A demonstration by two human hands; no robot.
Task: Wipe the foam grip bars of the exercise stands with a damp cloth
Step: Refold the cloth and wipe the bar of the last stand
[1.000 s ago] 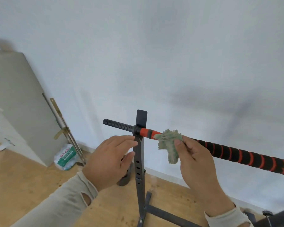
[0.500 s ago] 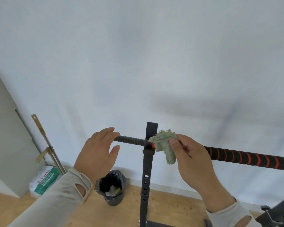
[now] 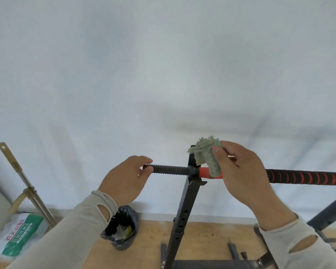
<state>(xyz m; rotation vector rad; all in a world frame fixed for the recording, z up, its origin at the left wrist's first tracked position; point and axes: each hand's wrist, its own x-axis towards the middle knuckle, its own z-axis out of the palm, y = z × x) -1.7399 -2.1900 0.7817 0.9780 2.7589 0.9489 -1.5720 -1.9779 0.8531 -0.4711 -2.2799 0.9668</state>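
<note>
Frayed pale-green damp cloth [image 3: 207, 158] is pinched between thumb and fingers of the right hand [image 3: 242, 175], draped over the orange end section of the long black-and-red spiral-patterned foam grip bar [image 3: 306, 177], right next to the black steel upright of the exercise stand [image 3: 184, 208] where the bar is cradled; cloth is touching the orange part, so the wipe is judged to be at the bar's end stop. Ribbed black bare end of the bar [image 3: 171, 169] sticks out past the upright, and its tip is touched by the fingertips of the left hand [image 3: 124, 181], fingers loosely curved, not clearly wrapped round it (probably bracing so the bar isn't rolled or slid in its cradle under wiping pressure). Foam to the right of the right hand is uncovered, so most of the length is likely still to be done or to be rechecked. On the wooden floor by the white wall: small bin lined with a black plastic bag [image 3: 122, 230], white-and-green printed plastic bag [image 3: 17, 235], brass-coloured metal rod leaning on the wall [image 3: 21, 177]. Second stand's dark strut is partly seen at the right edge
</note>
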